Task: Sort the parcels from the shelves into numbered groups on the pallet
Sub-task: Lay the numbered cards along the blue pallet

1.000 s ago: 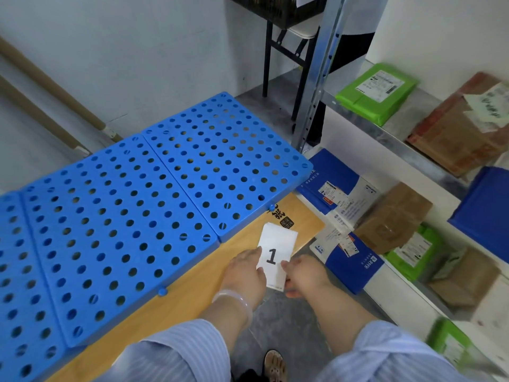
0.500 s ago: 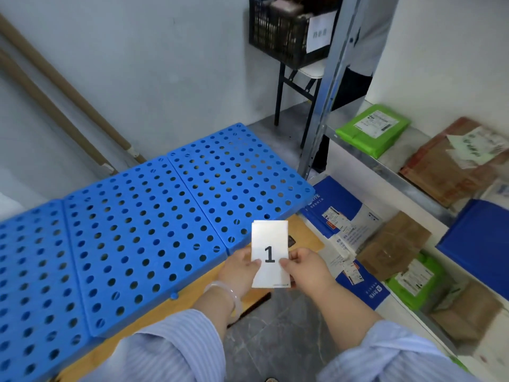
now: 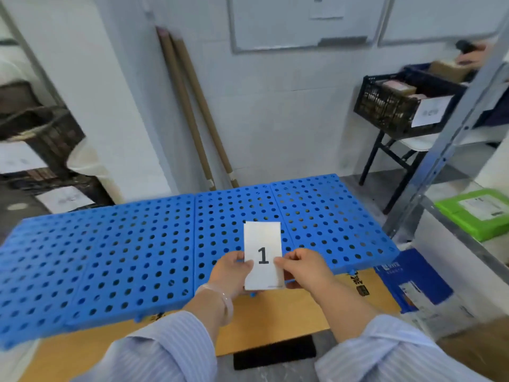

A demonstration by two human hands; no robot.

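A white card printed with a black "1" (image 3: 263,244) is upright in front of me, above the near edge of the blue perforated pallet (image 3: 137,244). My left hand (image 3: 231,274) pinches the card's left edge and my right hand (image 3: 305,267) pinches its right edge. No parcel lies on the pallet. At the right, a green parcel (image 3: 479,213) lies on the metal shelf and a blue and white parcel (image 3: 413,282) sits lower, beside the pallet.
A brown cardboard sheet (image 3: 289,312) lies under the pallet's near edge. Two cardboard tubes (image 3: 192,111) lean on the white wall behind. A black crate (image 3: 396,106) with boxes stands on a stand at the back right. The shelf's metal upright (image 3: 440,150) rises at right.
My view has tilted up and swung left, from the shelves to the whole pallet and back wall. Both hands have lifted the card from near the cardboard to above the pallet's edge.
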